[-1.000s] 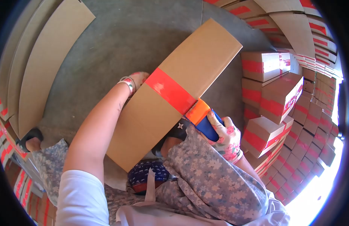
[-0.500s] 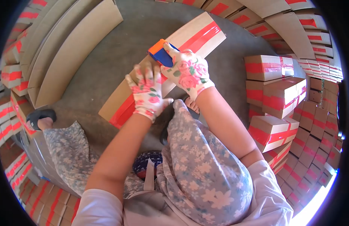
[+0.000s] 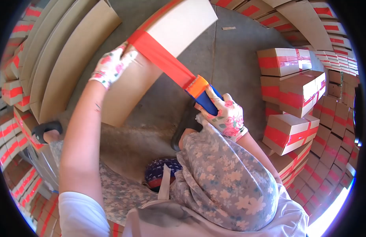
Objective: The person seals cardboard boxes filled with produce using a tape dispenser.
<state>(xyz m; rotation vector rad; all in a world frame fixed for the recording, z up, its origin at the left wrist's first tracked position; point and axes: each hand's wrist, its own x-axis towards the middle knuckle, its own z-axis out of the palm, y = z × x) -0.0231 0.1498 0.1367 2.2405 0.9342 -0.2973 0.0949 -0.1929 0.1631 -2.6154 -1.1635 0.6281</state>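
A long cardboard box [image 3: 183,29] is tilted up in front of me, with red tape along its far edge. My left hand [image 3: 113,66], in a rose-patterned glove, grips the box at its left edge, the fingers partly hidden against the cardboard. In my right hand [image 3: 226,117], gloved alike, is a blue and orange tape dispenser [image 3: 204,94], held near my knee and apart from the box. A taut strip of red tape [image 3: 163,59] runs from the box's edge across open air to the dispenser's toothed orange end.
Large curved cardboard pieces [image 3: 78,59] stand at the left. To the right, taped boxes [image 3: 291,132] are stacked, with more stacks along the walls. A small pale scrap [image 3: 228,28] lies on the grey concrete floor [image 3: 240,59]. A stool with a dark patterned cover [image 3: 161,170] shows between my legs.
The box has been turned and tipped up. My left hand moved left to its edge. My right hand drew the dispenser down and right, off the box, pulling out red tape.
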